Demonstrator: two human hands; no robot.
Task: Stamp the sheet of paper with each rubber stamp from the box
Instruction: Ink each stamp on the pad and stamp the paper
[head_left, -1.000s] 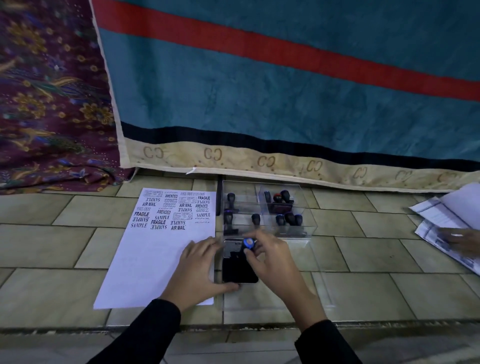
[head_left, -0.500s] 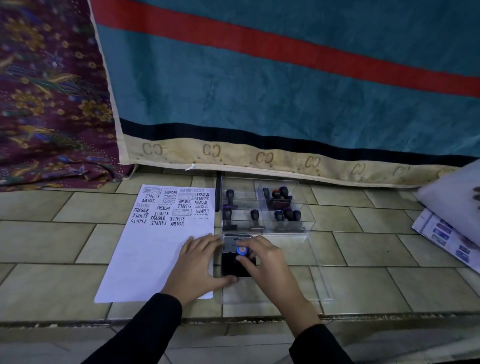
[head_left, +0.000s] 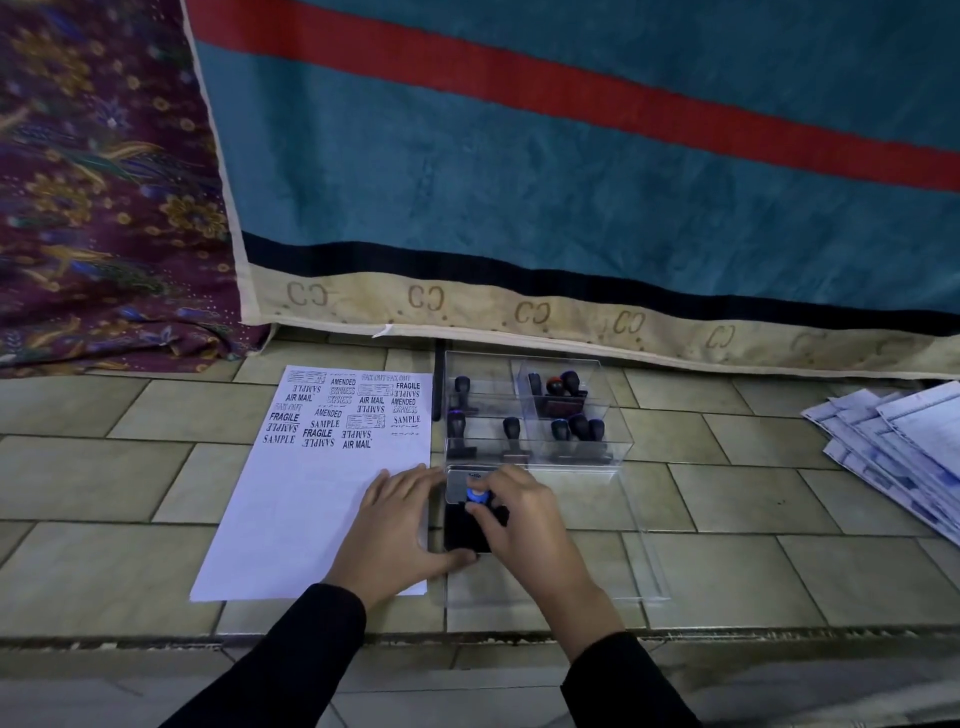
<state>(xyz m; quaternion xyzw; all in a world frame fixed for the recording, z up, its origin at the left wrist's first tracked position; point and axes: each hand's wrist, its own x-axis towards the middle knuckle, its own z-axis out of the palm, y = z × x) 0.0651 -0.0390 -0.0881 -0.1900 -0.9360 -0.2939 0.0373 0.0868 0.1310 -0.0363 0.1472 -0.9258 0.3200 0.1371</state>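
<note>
Head view: I watch the right hand (head_left: 524, 519) pinch a blue-topped stamp (head_left: 477, 495) onto the black ink pad (head_left: 464, 532), apparently to load ink. The left hand (head_left: 392, 525) lies flat, fingers straight, pinning the sheet of paper (head_left: 311, 499) at 9 o'clock of the pad; the stamp box (head_left: 608, 410) sits at 12 o'clock.

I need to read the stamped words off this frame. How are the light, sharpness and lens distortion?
Head view: dim, bluish light; bigger words on the sheet of paper read sharply, boxed impressions are too small. Head view edges: the wide angle bows the blanket hem and the floor tiles.
</note>
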